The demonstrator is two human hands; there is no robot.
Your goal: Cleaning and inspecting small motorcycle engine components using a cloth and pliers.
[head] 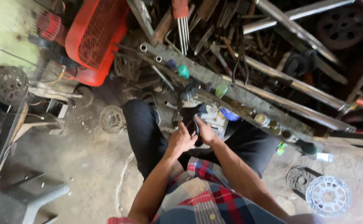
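Plaid Shirt, Two Hands on a Small Part

Plaid shirt (202, 195) fills the near edge, above black trousers (144, 132). Left hand (180, 141) and right hand (205, 132) meet between the knees, fingers curled around a small dark part (193, 124) that lies between the two palms; its shape cannot be made out. Just beyond the hands sits a pale boxy block (214, 120), with a blue lid (230, 115) beside it. Farther off, a long metal bar (248, 97) crosses diagonally, carrying green caps (183, 71). Two perforated discs (328, 195) lie at right; a red machine (94, 37) stands at far left.
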